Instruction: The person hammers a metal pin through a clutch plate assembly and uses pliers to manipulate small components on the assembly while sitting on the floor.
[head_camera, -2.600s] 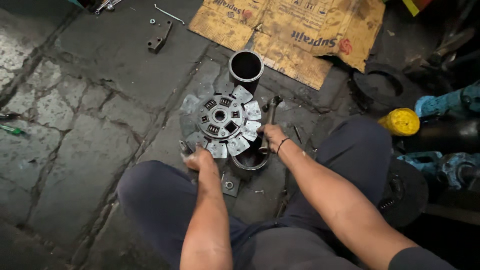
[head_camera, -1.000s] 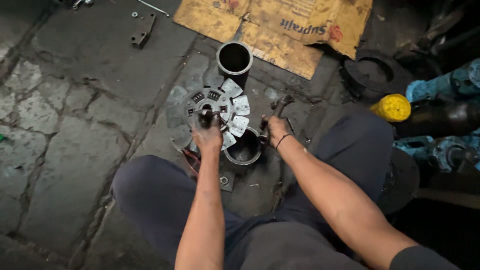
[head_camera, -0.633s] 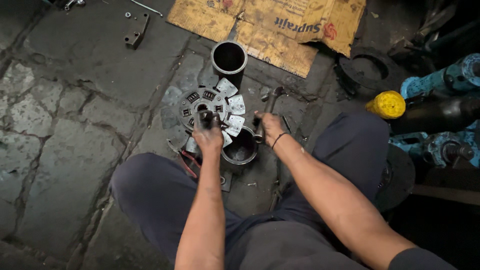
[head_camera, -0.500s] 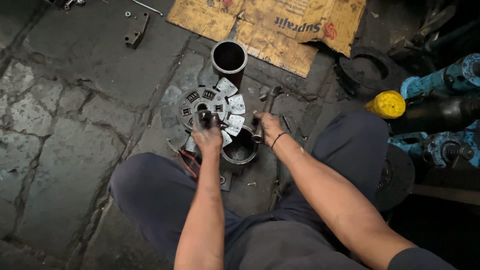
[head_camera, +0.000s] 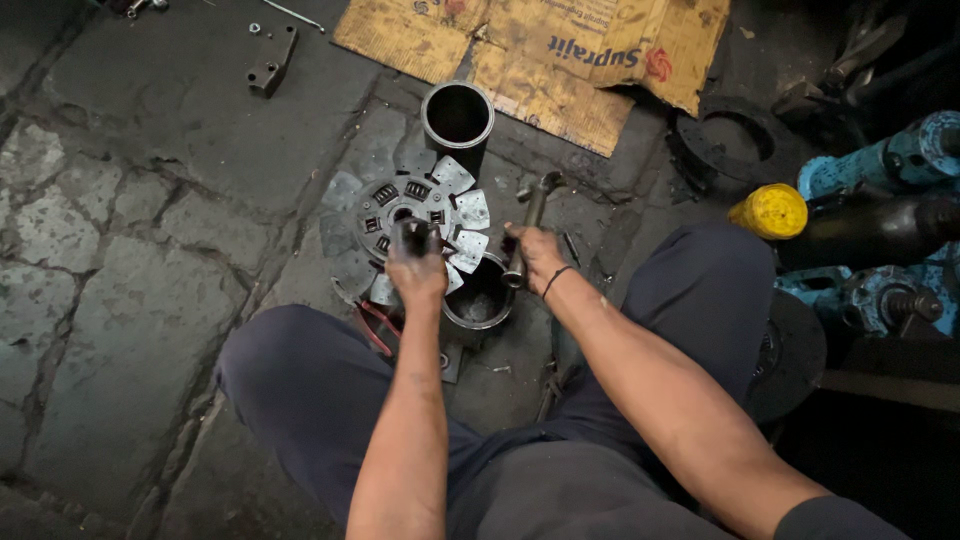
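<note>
clutch disc work, centre frame
left hand (head_camera: 417, 268) clamped on small dark tool over clutch disc (head_camera: 415, 215); right hand (head_camera: 535, 255) gripping hammer (head_camera: 528, 225) beside metal cylinder (head_camera: 480, 297).

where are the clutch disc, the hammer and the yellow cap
clutch disc (head_camera: 462, 208) head view, on a pale friction pad at its right edge
hammer (head_camera: 533, 205) head view, on the handle above the right hand
yellow cap (head_camera: 768, 211) head view, on its round top

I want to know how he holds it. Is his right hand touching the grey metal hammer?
Touching. The head view shows the right hand wrapped around the grey metal hammer's handle.
</note>
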